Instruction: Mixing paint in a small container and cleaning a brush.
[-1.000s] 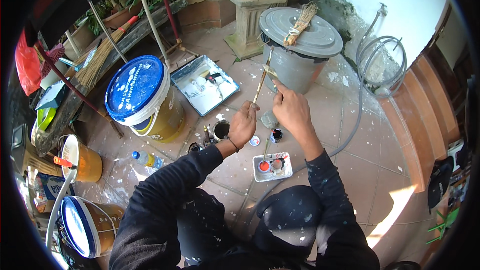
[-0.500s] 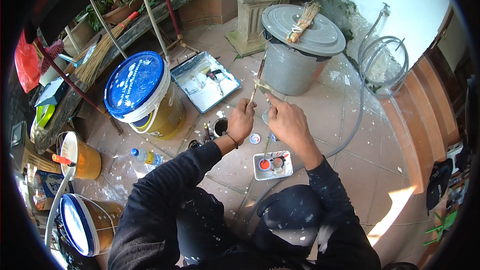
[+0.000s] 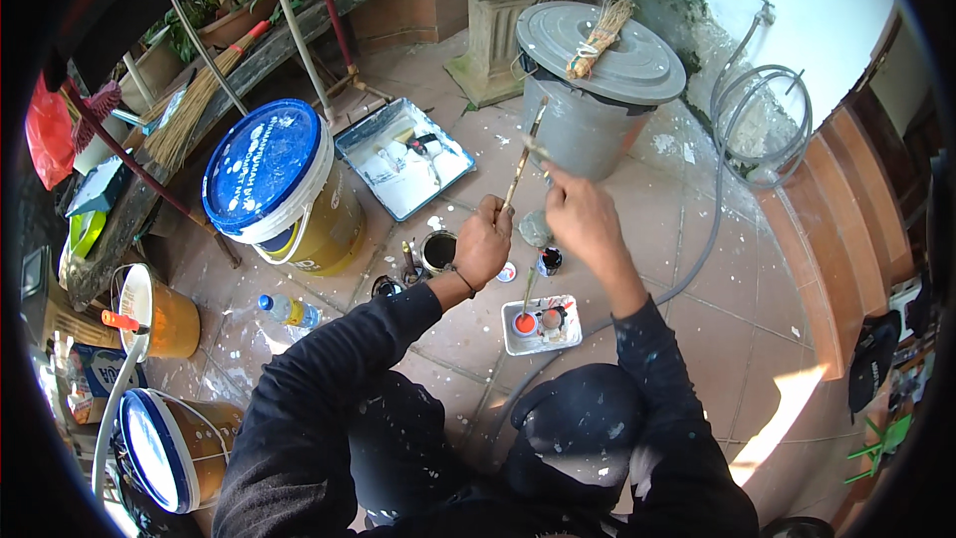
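Note:
My left hand is closed around a thin, speckled stick that tilts up and away. My right hand is closed with its index finger reaching toward the stick's upper part. At that fingertip is a small pale strip, slightly blurred, its kind unclear. Beneath the hands stand an open dark can, a small dark jar and a round lid. A white tray closer to my knees holds a cup of red paint with a thin handle leaning in it.
A blue-lidded bucket and a paint tray stand at left, with a plastic bottle nearer me. A lidded grey bin stands ahead. A grey hose crosses the floor at right, beside tiled steps.
My right hand has moved slightly up and right, carrying the pale strip higher along the stick. The small dark jar and a grey lump now show more fully beneath it.

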The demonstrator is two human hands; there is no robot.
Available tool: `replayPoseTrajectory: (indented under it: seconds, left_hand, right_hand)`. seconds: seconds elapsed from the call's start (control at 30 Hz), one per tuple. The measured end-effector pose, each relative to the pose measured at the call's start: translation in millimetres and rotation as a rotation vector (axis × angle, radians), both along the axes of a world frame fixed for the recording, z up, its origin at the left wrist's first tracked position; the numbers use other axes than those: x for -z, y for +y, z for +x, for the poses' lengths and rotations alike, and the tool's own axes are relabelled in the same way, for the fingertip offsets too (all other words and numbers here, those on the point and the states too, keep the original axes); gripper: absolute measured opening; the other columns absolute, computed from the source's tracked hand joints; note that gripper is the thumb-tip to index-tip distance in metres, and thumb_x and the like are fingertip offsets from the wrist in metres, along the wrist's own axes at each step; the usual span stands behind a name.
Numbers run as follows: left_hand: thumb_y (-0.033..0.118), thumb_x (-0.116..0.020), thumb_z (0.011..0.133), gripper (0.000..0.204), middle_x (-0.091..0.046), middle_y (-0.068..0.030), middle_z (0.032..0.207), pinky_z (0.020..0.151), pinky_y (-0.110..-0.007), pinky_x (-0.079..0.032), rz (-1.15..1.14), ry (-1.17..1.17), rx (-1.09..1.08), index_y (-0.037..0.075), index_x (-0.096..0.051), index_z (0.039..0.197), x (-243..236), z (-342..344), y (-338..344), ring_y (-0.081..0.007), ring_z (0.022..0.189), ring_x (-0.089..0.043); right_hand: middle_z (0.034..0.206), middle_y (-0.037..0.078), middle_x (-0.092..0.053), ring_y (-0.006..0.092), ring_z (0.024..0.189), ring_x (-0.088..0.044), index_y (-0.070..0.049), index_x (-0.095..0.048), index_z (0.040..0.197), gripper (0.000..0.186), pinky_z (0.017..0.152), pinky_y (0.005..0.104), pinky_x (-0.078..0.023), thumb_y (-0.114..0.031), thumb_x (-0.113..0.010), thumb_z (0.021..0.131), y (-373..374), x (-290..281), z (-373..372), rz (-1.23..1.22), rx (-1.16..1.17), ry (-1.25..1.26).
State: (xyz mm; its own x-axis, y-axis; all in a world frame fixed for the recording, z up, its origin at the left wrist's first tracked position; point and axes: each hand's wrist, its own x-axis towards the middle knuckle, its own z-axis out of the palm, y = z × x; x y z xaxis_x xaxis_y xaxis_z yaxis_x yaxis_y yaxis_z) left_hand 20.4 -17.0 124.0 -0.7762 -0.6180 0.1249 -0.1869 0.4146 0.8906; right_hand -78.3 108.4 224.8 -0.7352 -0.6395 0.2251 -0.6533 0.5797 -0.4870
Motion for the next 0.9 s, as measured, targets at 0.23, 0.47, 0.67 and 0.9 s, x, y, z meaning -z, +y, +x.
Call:
replayPoseTrajectory:
  seconds: [0.23, 0.47, 0.67, 0.9]
  left_hand:
    - [0.021, -0.058, 0.099, 0.018, -0.066, -0.0226, 0.077, 0.063, -0.052, -0.049, -0.006, 0.043, -0.036, 0.003, -0.057, 0.100, 3, -1, -4, -0.0429, 0.071, -0.066]
    - [0.020, -0.058, 0.099, 0.017, -0.065, -0.0224, 0.075, 0.063, -0.053, -0.048, -0.018, 0.050, 0.013, 0.003, -0.055, 0.101, 5, 0, 2, -0.0439, 0.071, -0.065]
    - [0.019, -0.058, 0.099, 0.017, -0.064, -0.0239, 0.075, 0.064, -0.054, -0.048, -0.001, 0.039, -0.005, 0.003, -0.054, 0.102, 6, 2, 3, -0.0452, 0.071, -0.064]
    - [0.020, -0.056, 0.100, 0.018, -0.065, -0.0226, 0.075, 0.065, -0.052, -0.049, 0.071, 0.044, -0.012, 0.002, -0.056, 0.100, 4, 2, 1, -0.0429, 0.071, -0.065]
  right_hand:
    - [0.089, 0.028, -0.069, 0.0452, 0.086, -0.069, -0.011, -0.069, 0.128, 0.041, 0.083, 0.0522, -0.054, -0.020, -0.051, 0.092, 1, 10, -2, -0.013, 0.004, 0.018]
    - [0.093, 0.029, -0.070, 0.0450, 0.091, -0.068, -0.010, -0.069, 0.127, 0.040, 0.087, 0.0521, -0.054, -0.019, -0.050, 0.093, 3, 10, -6, -0.041, 0.043, -0.003]
    - [0.085, 0.029, -0.067, 0.0456, 0.085, -0.067, -0.013, -0.070, 0.125, 0.039, 0.081, 0.0514, -0.053, -0.018, -0.050, 0.093, 4, 21, -12, -0.116, 0.059, 0.016]
    - [0.088, 0.029, -0.067, 0.0454, 0.086, -0.067, -0.015, -0.070, 0.126, 0.039, 0.080, 0.0501, -0.053, -0.019, -0.050, 0.093, 8, 20, -13, -0.060, 0.029, -0.085]
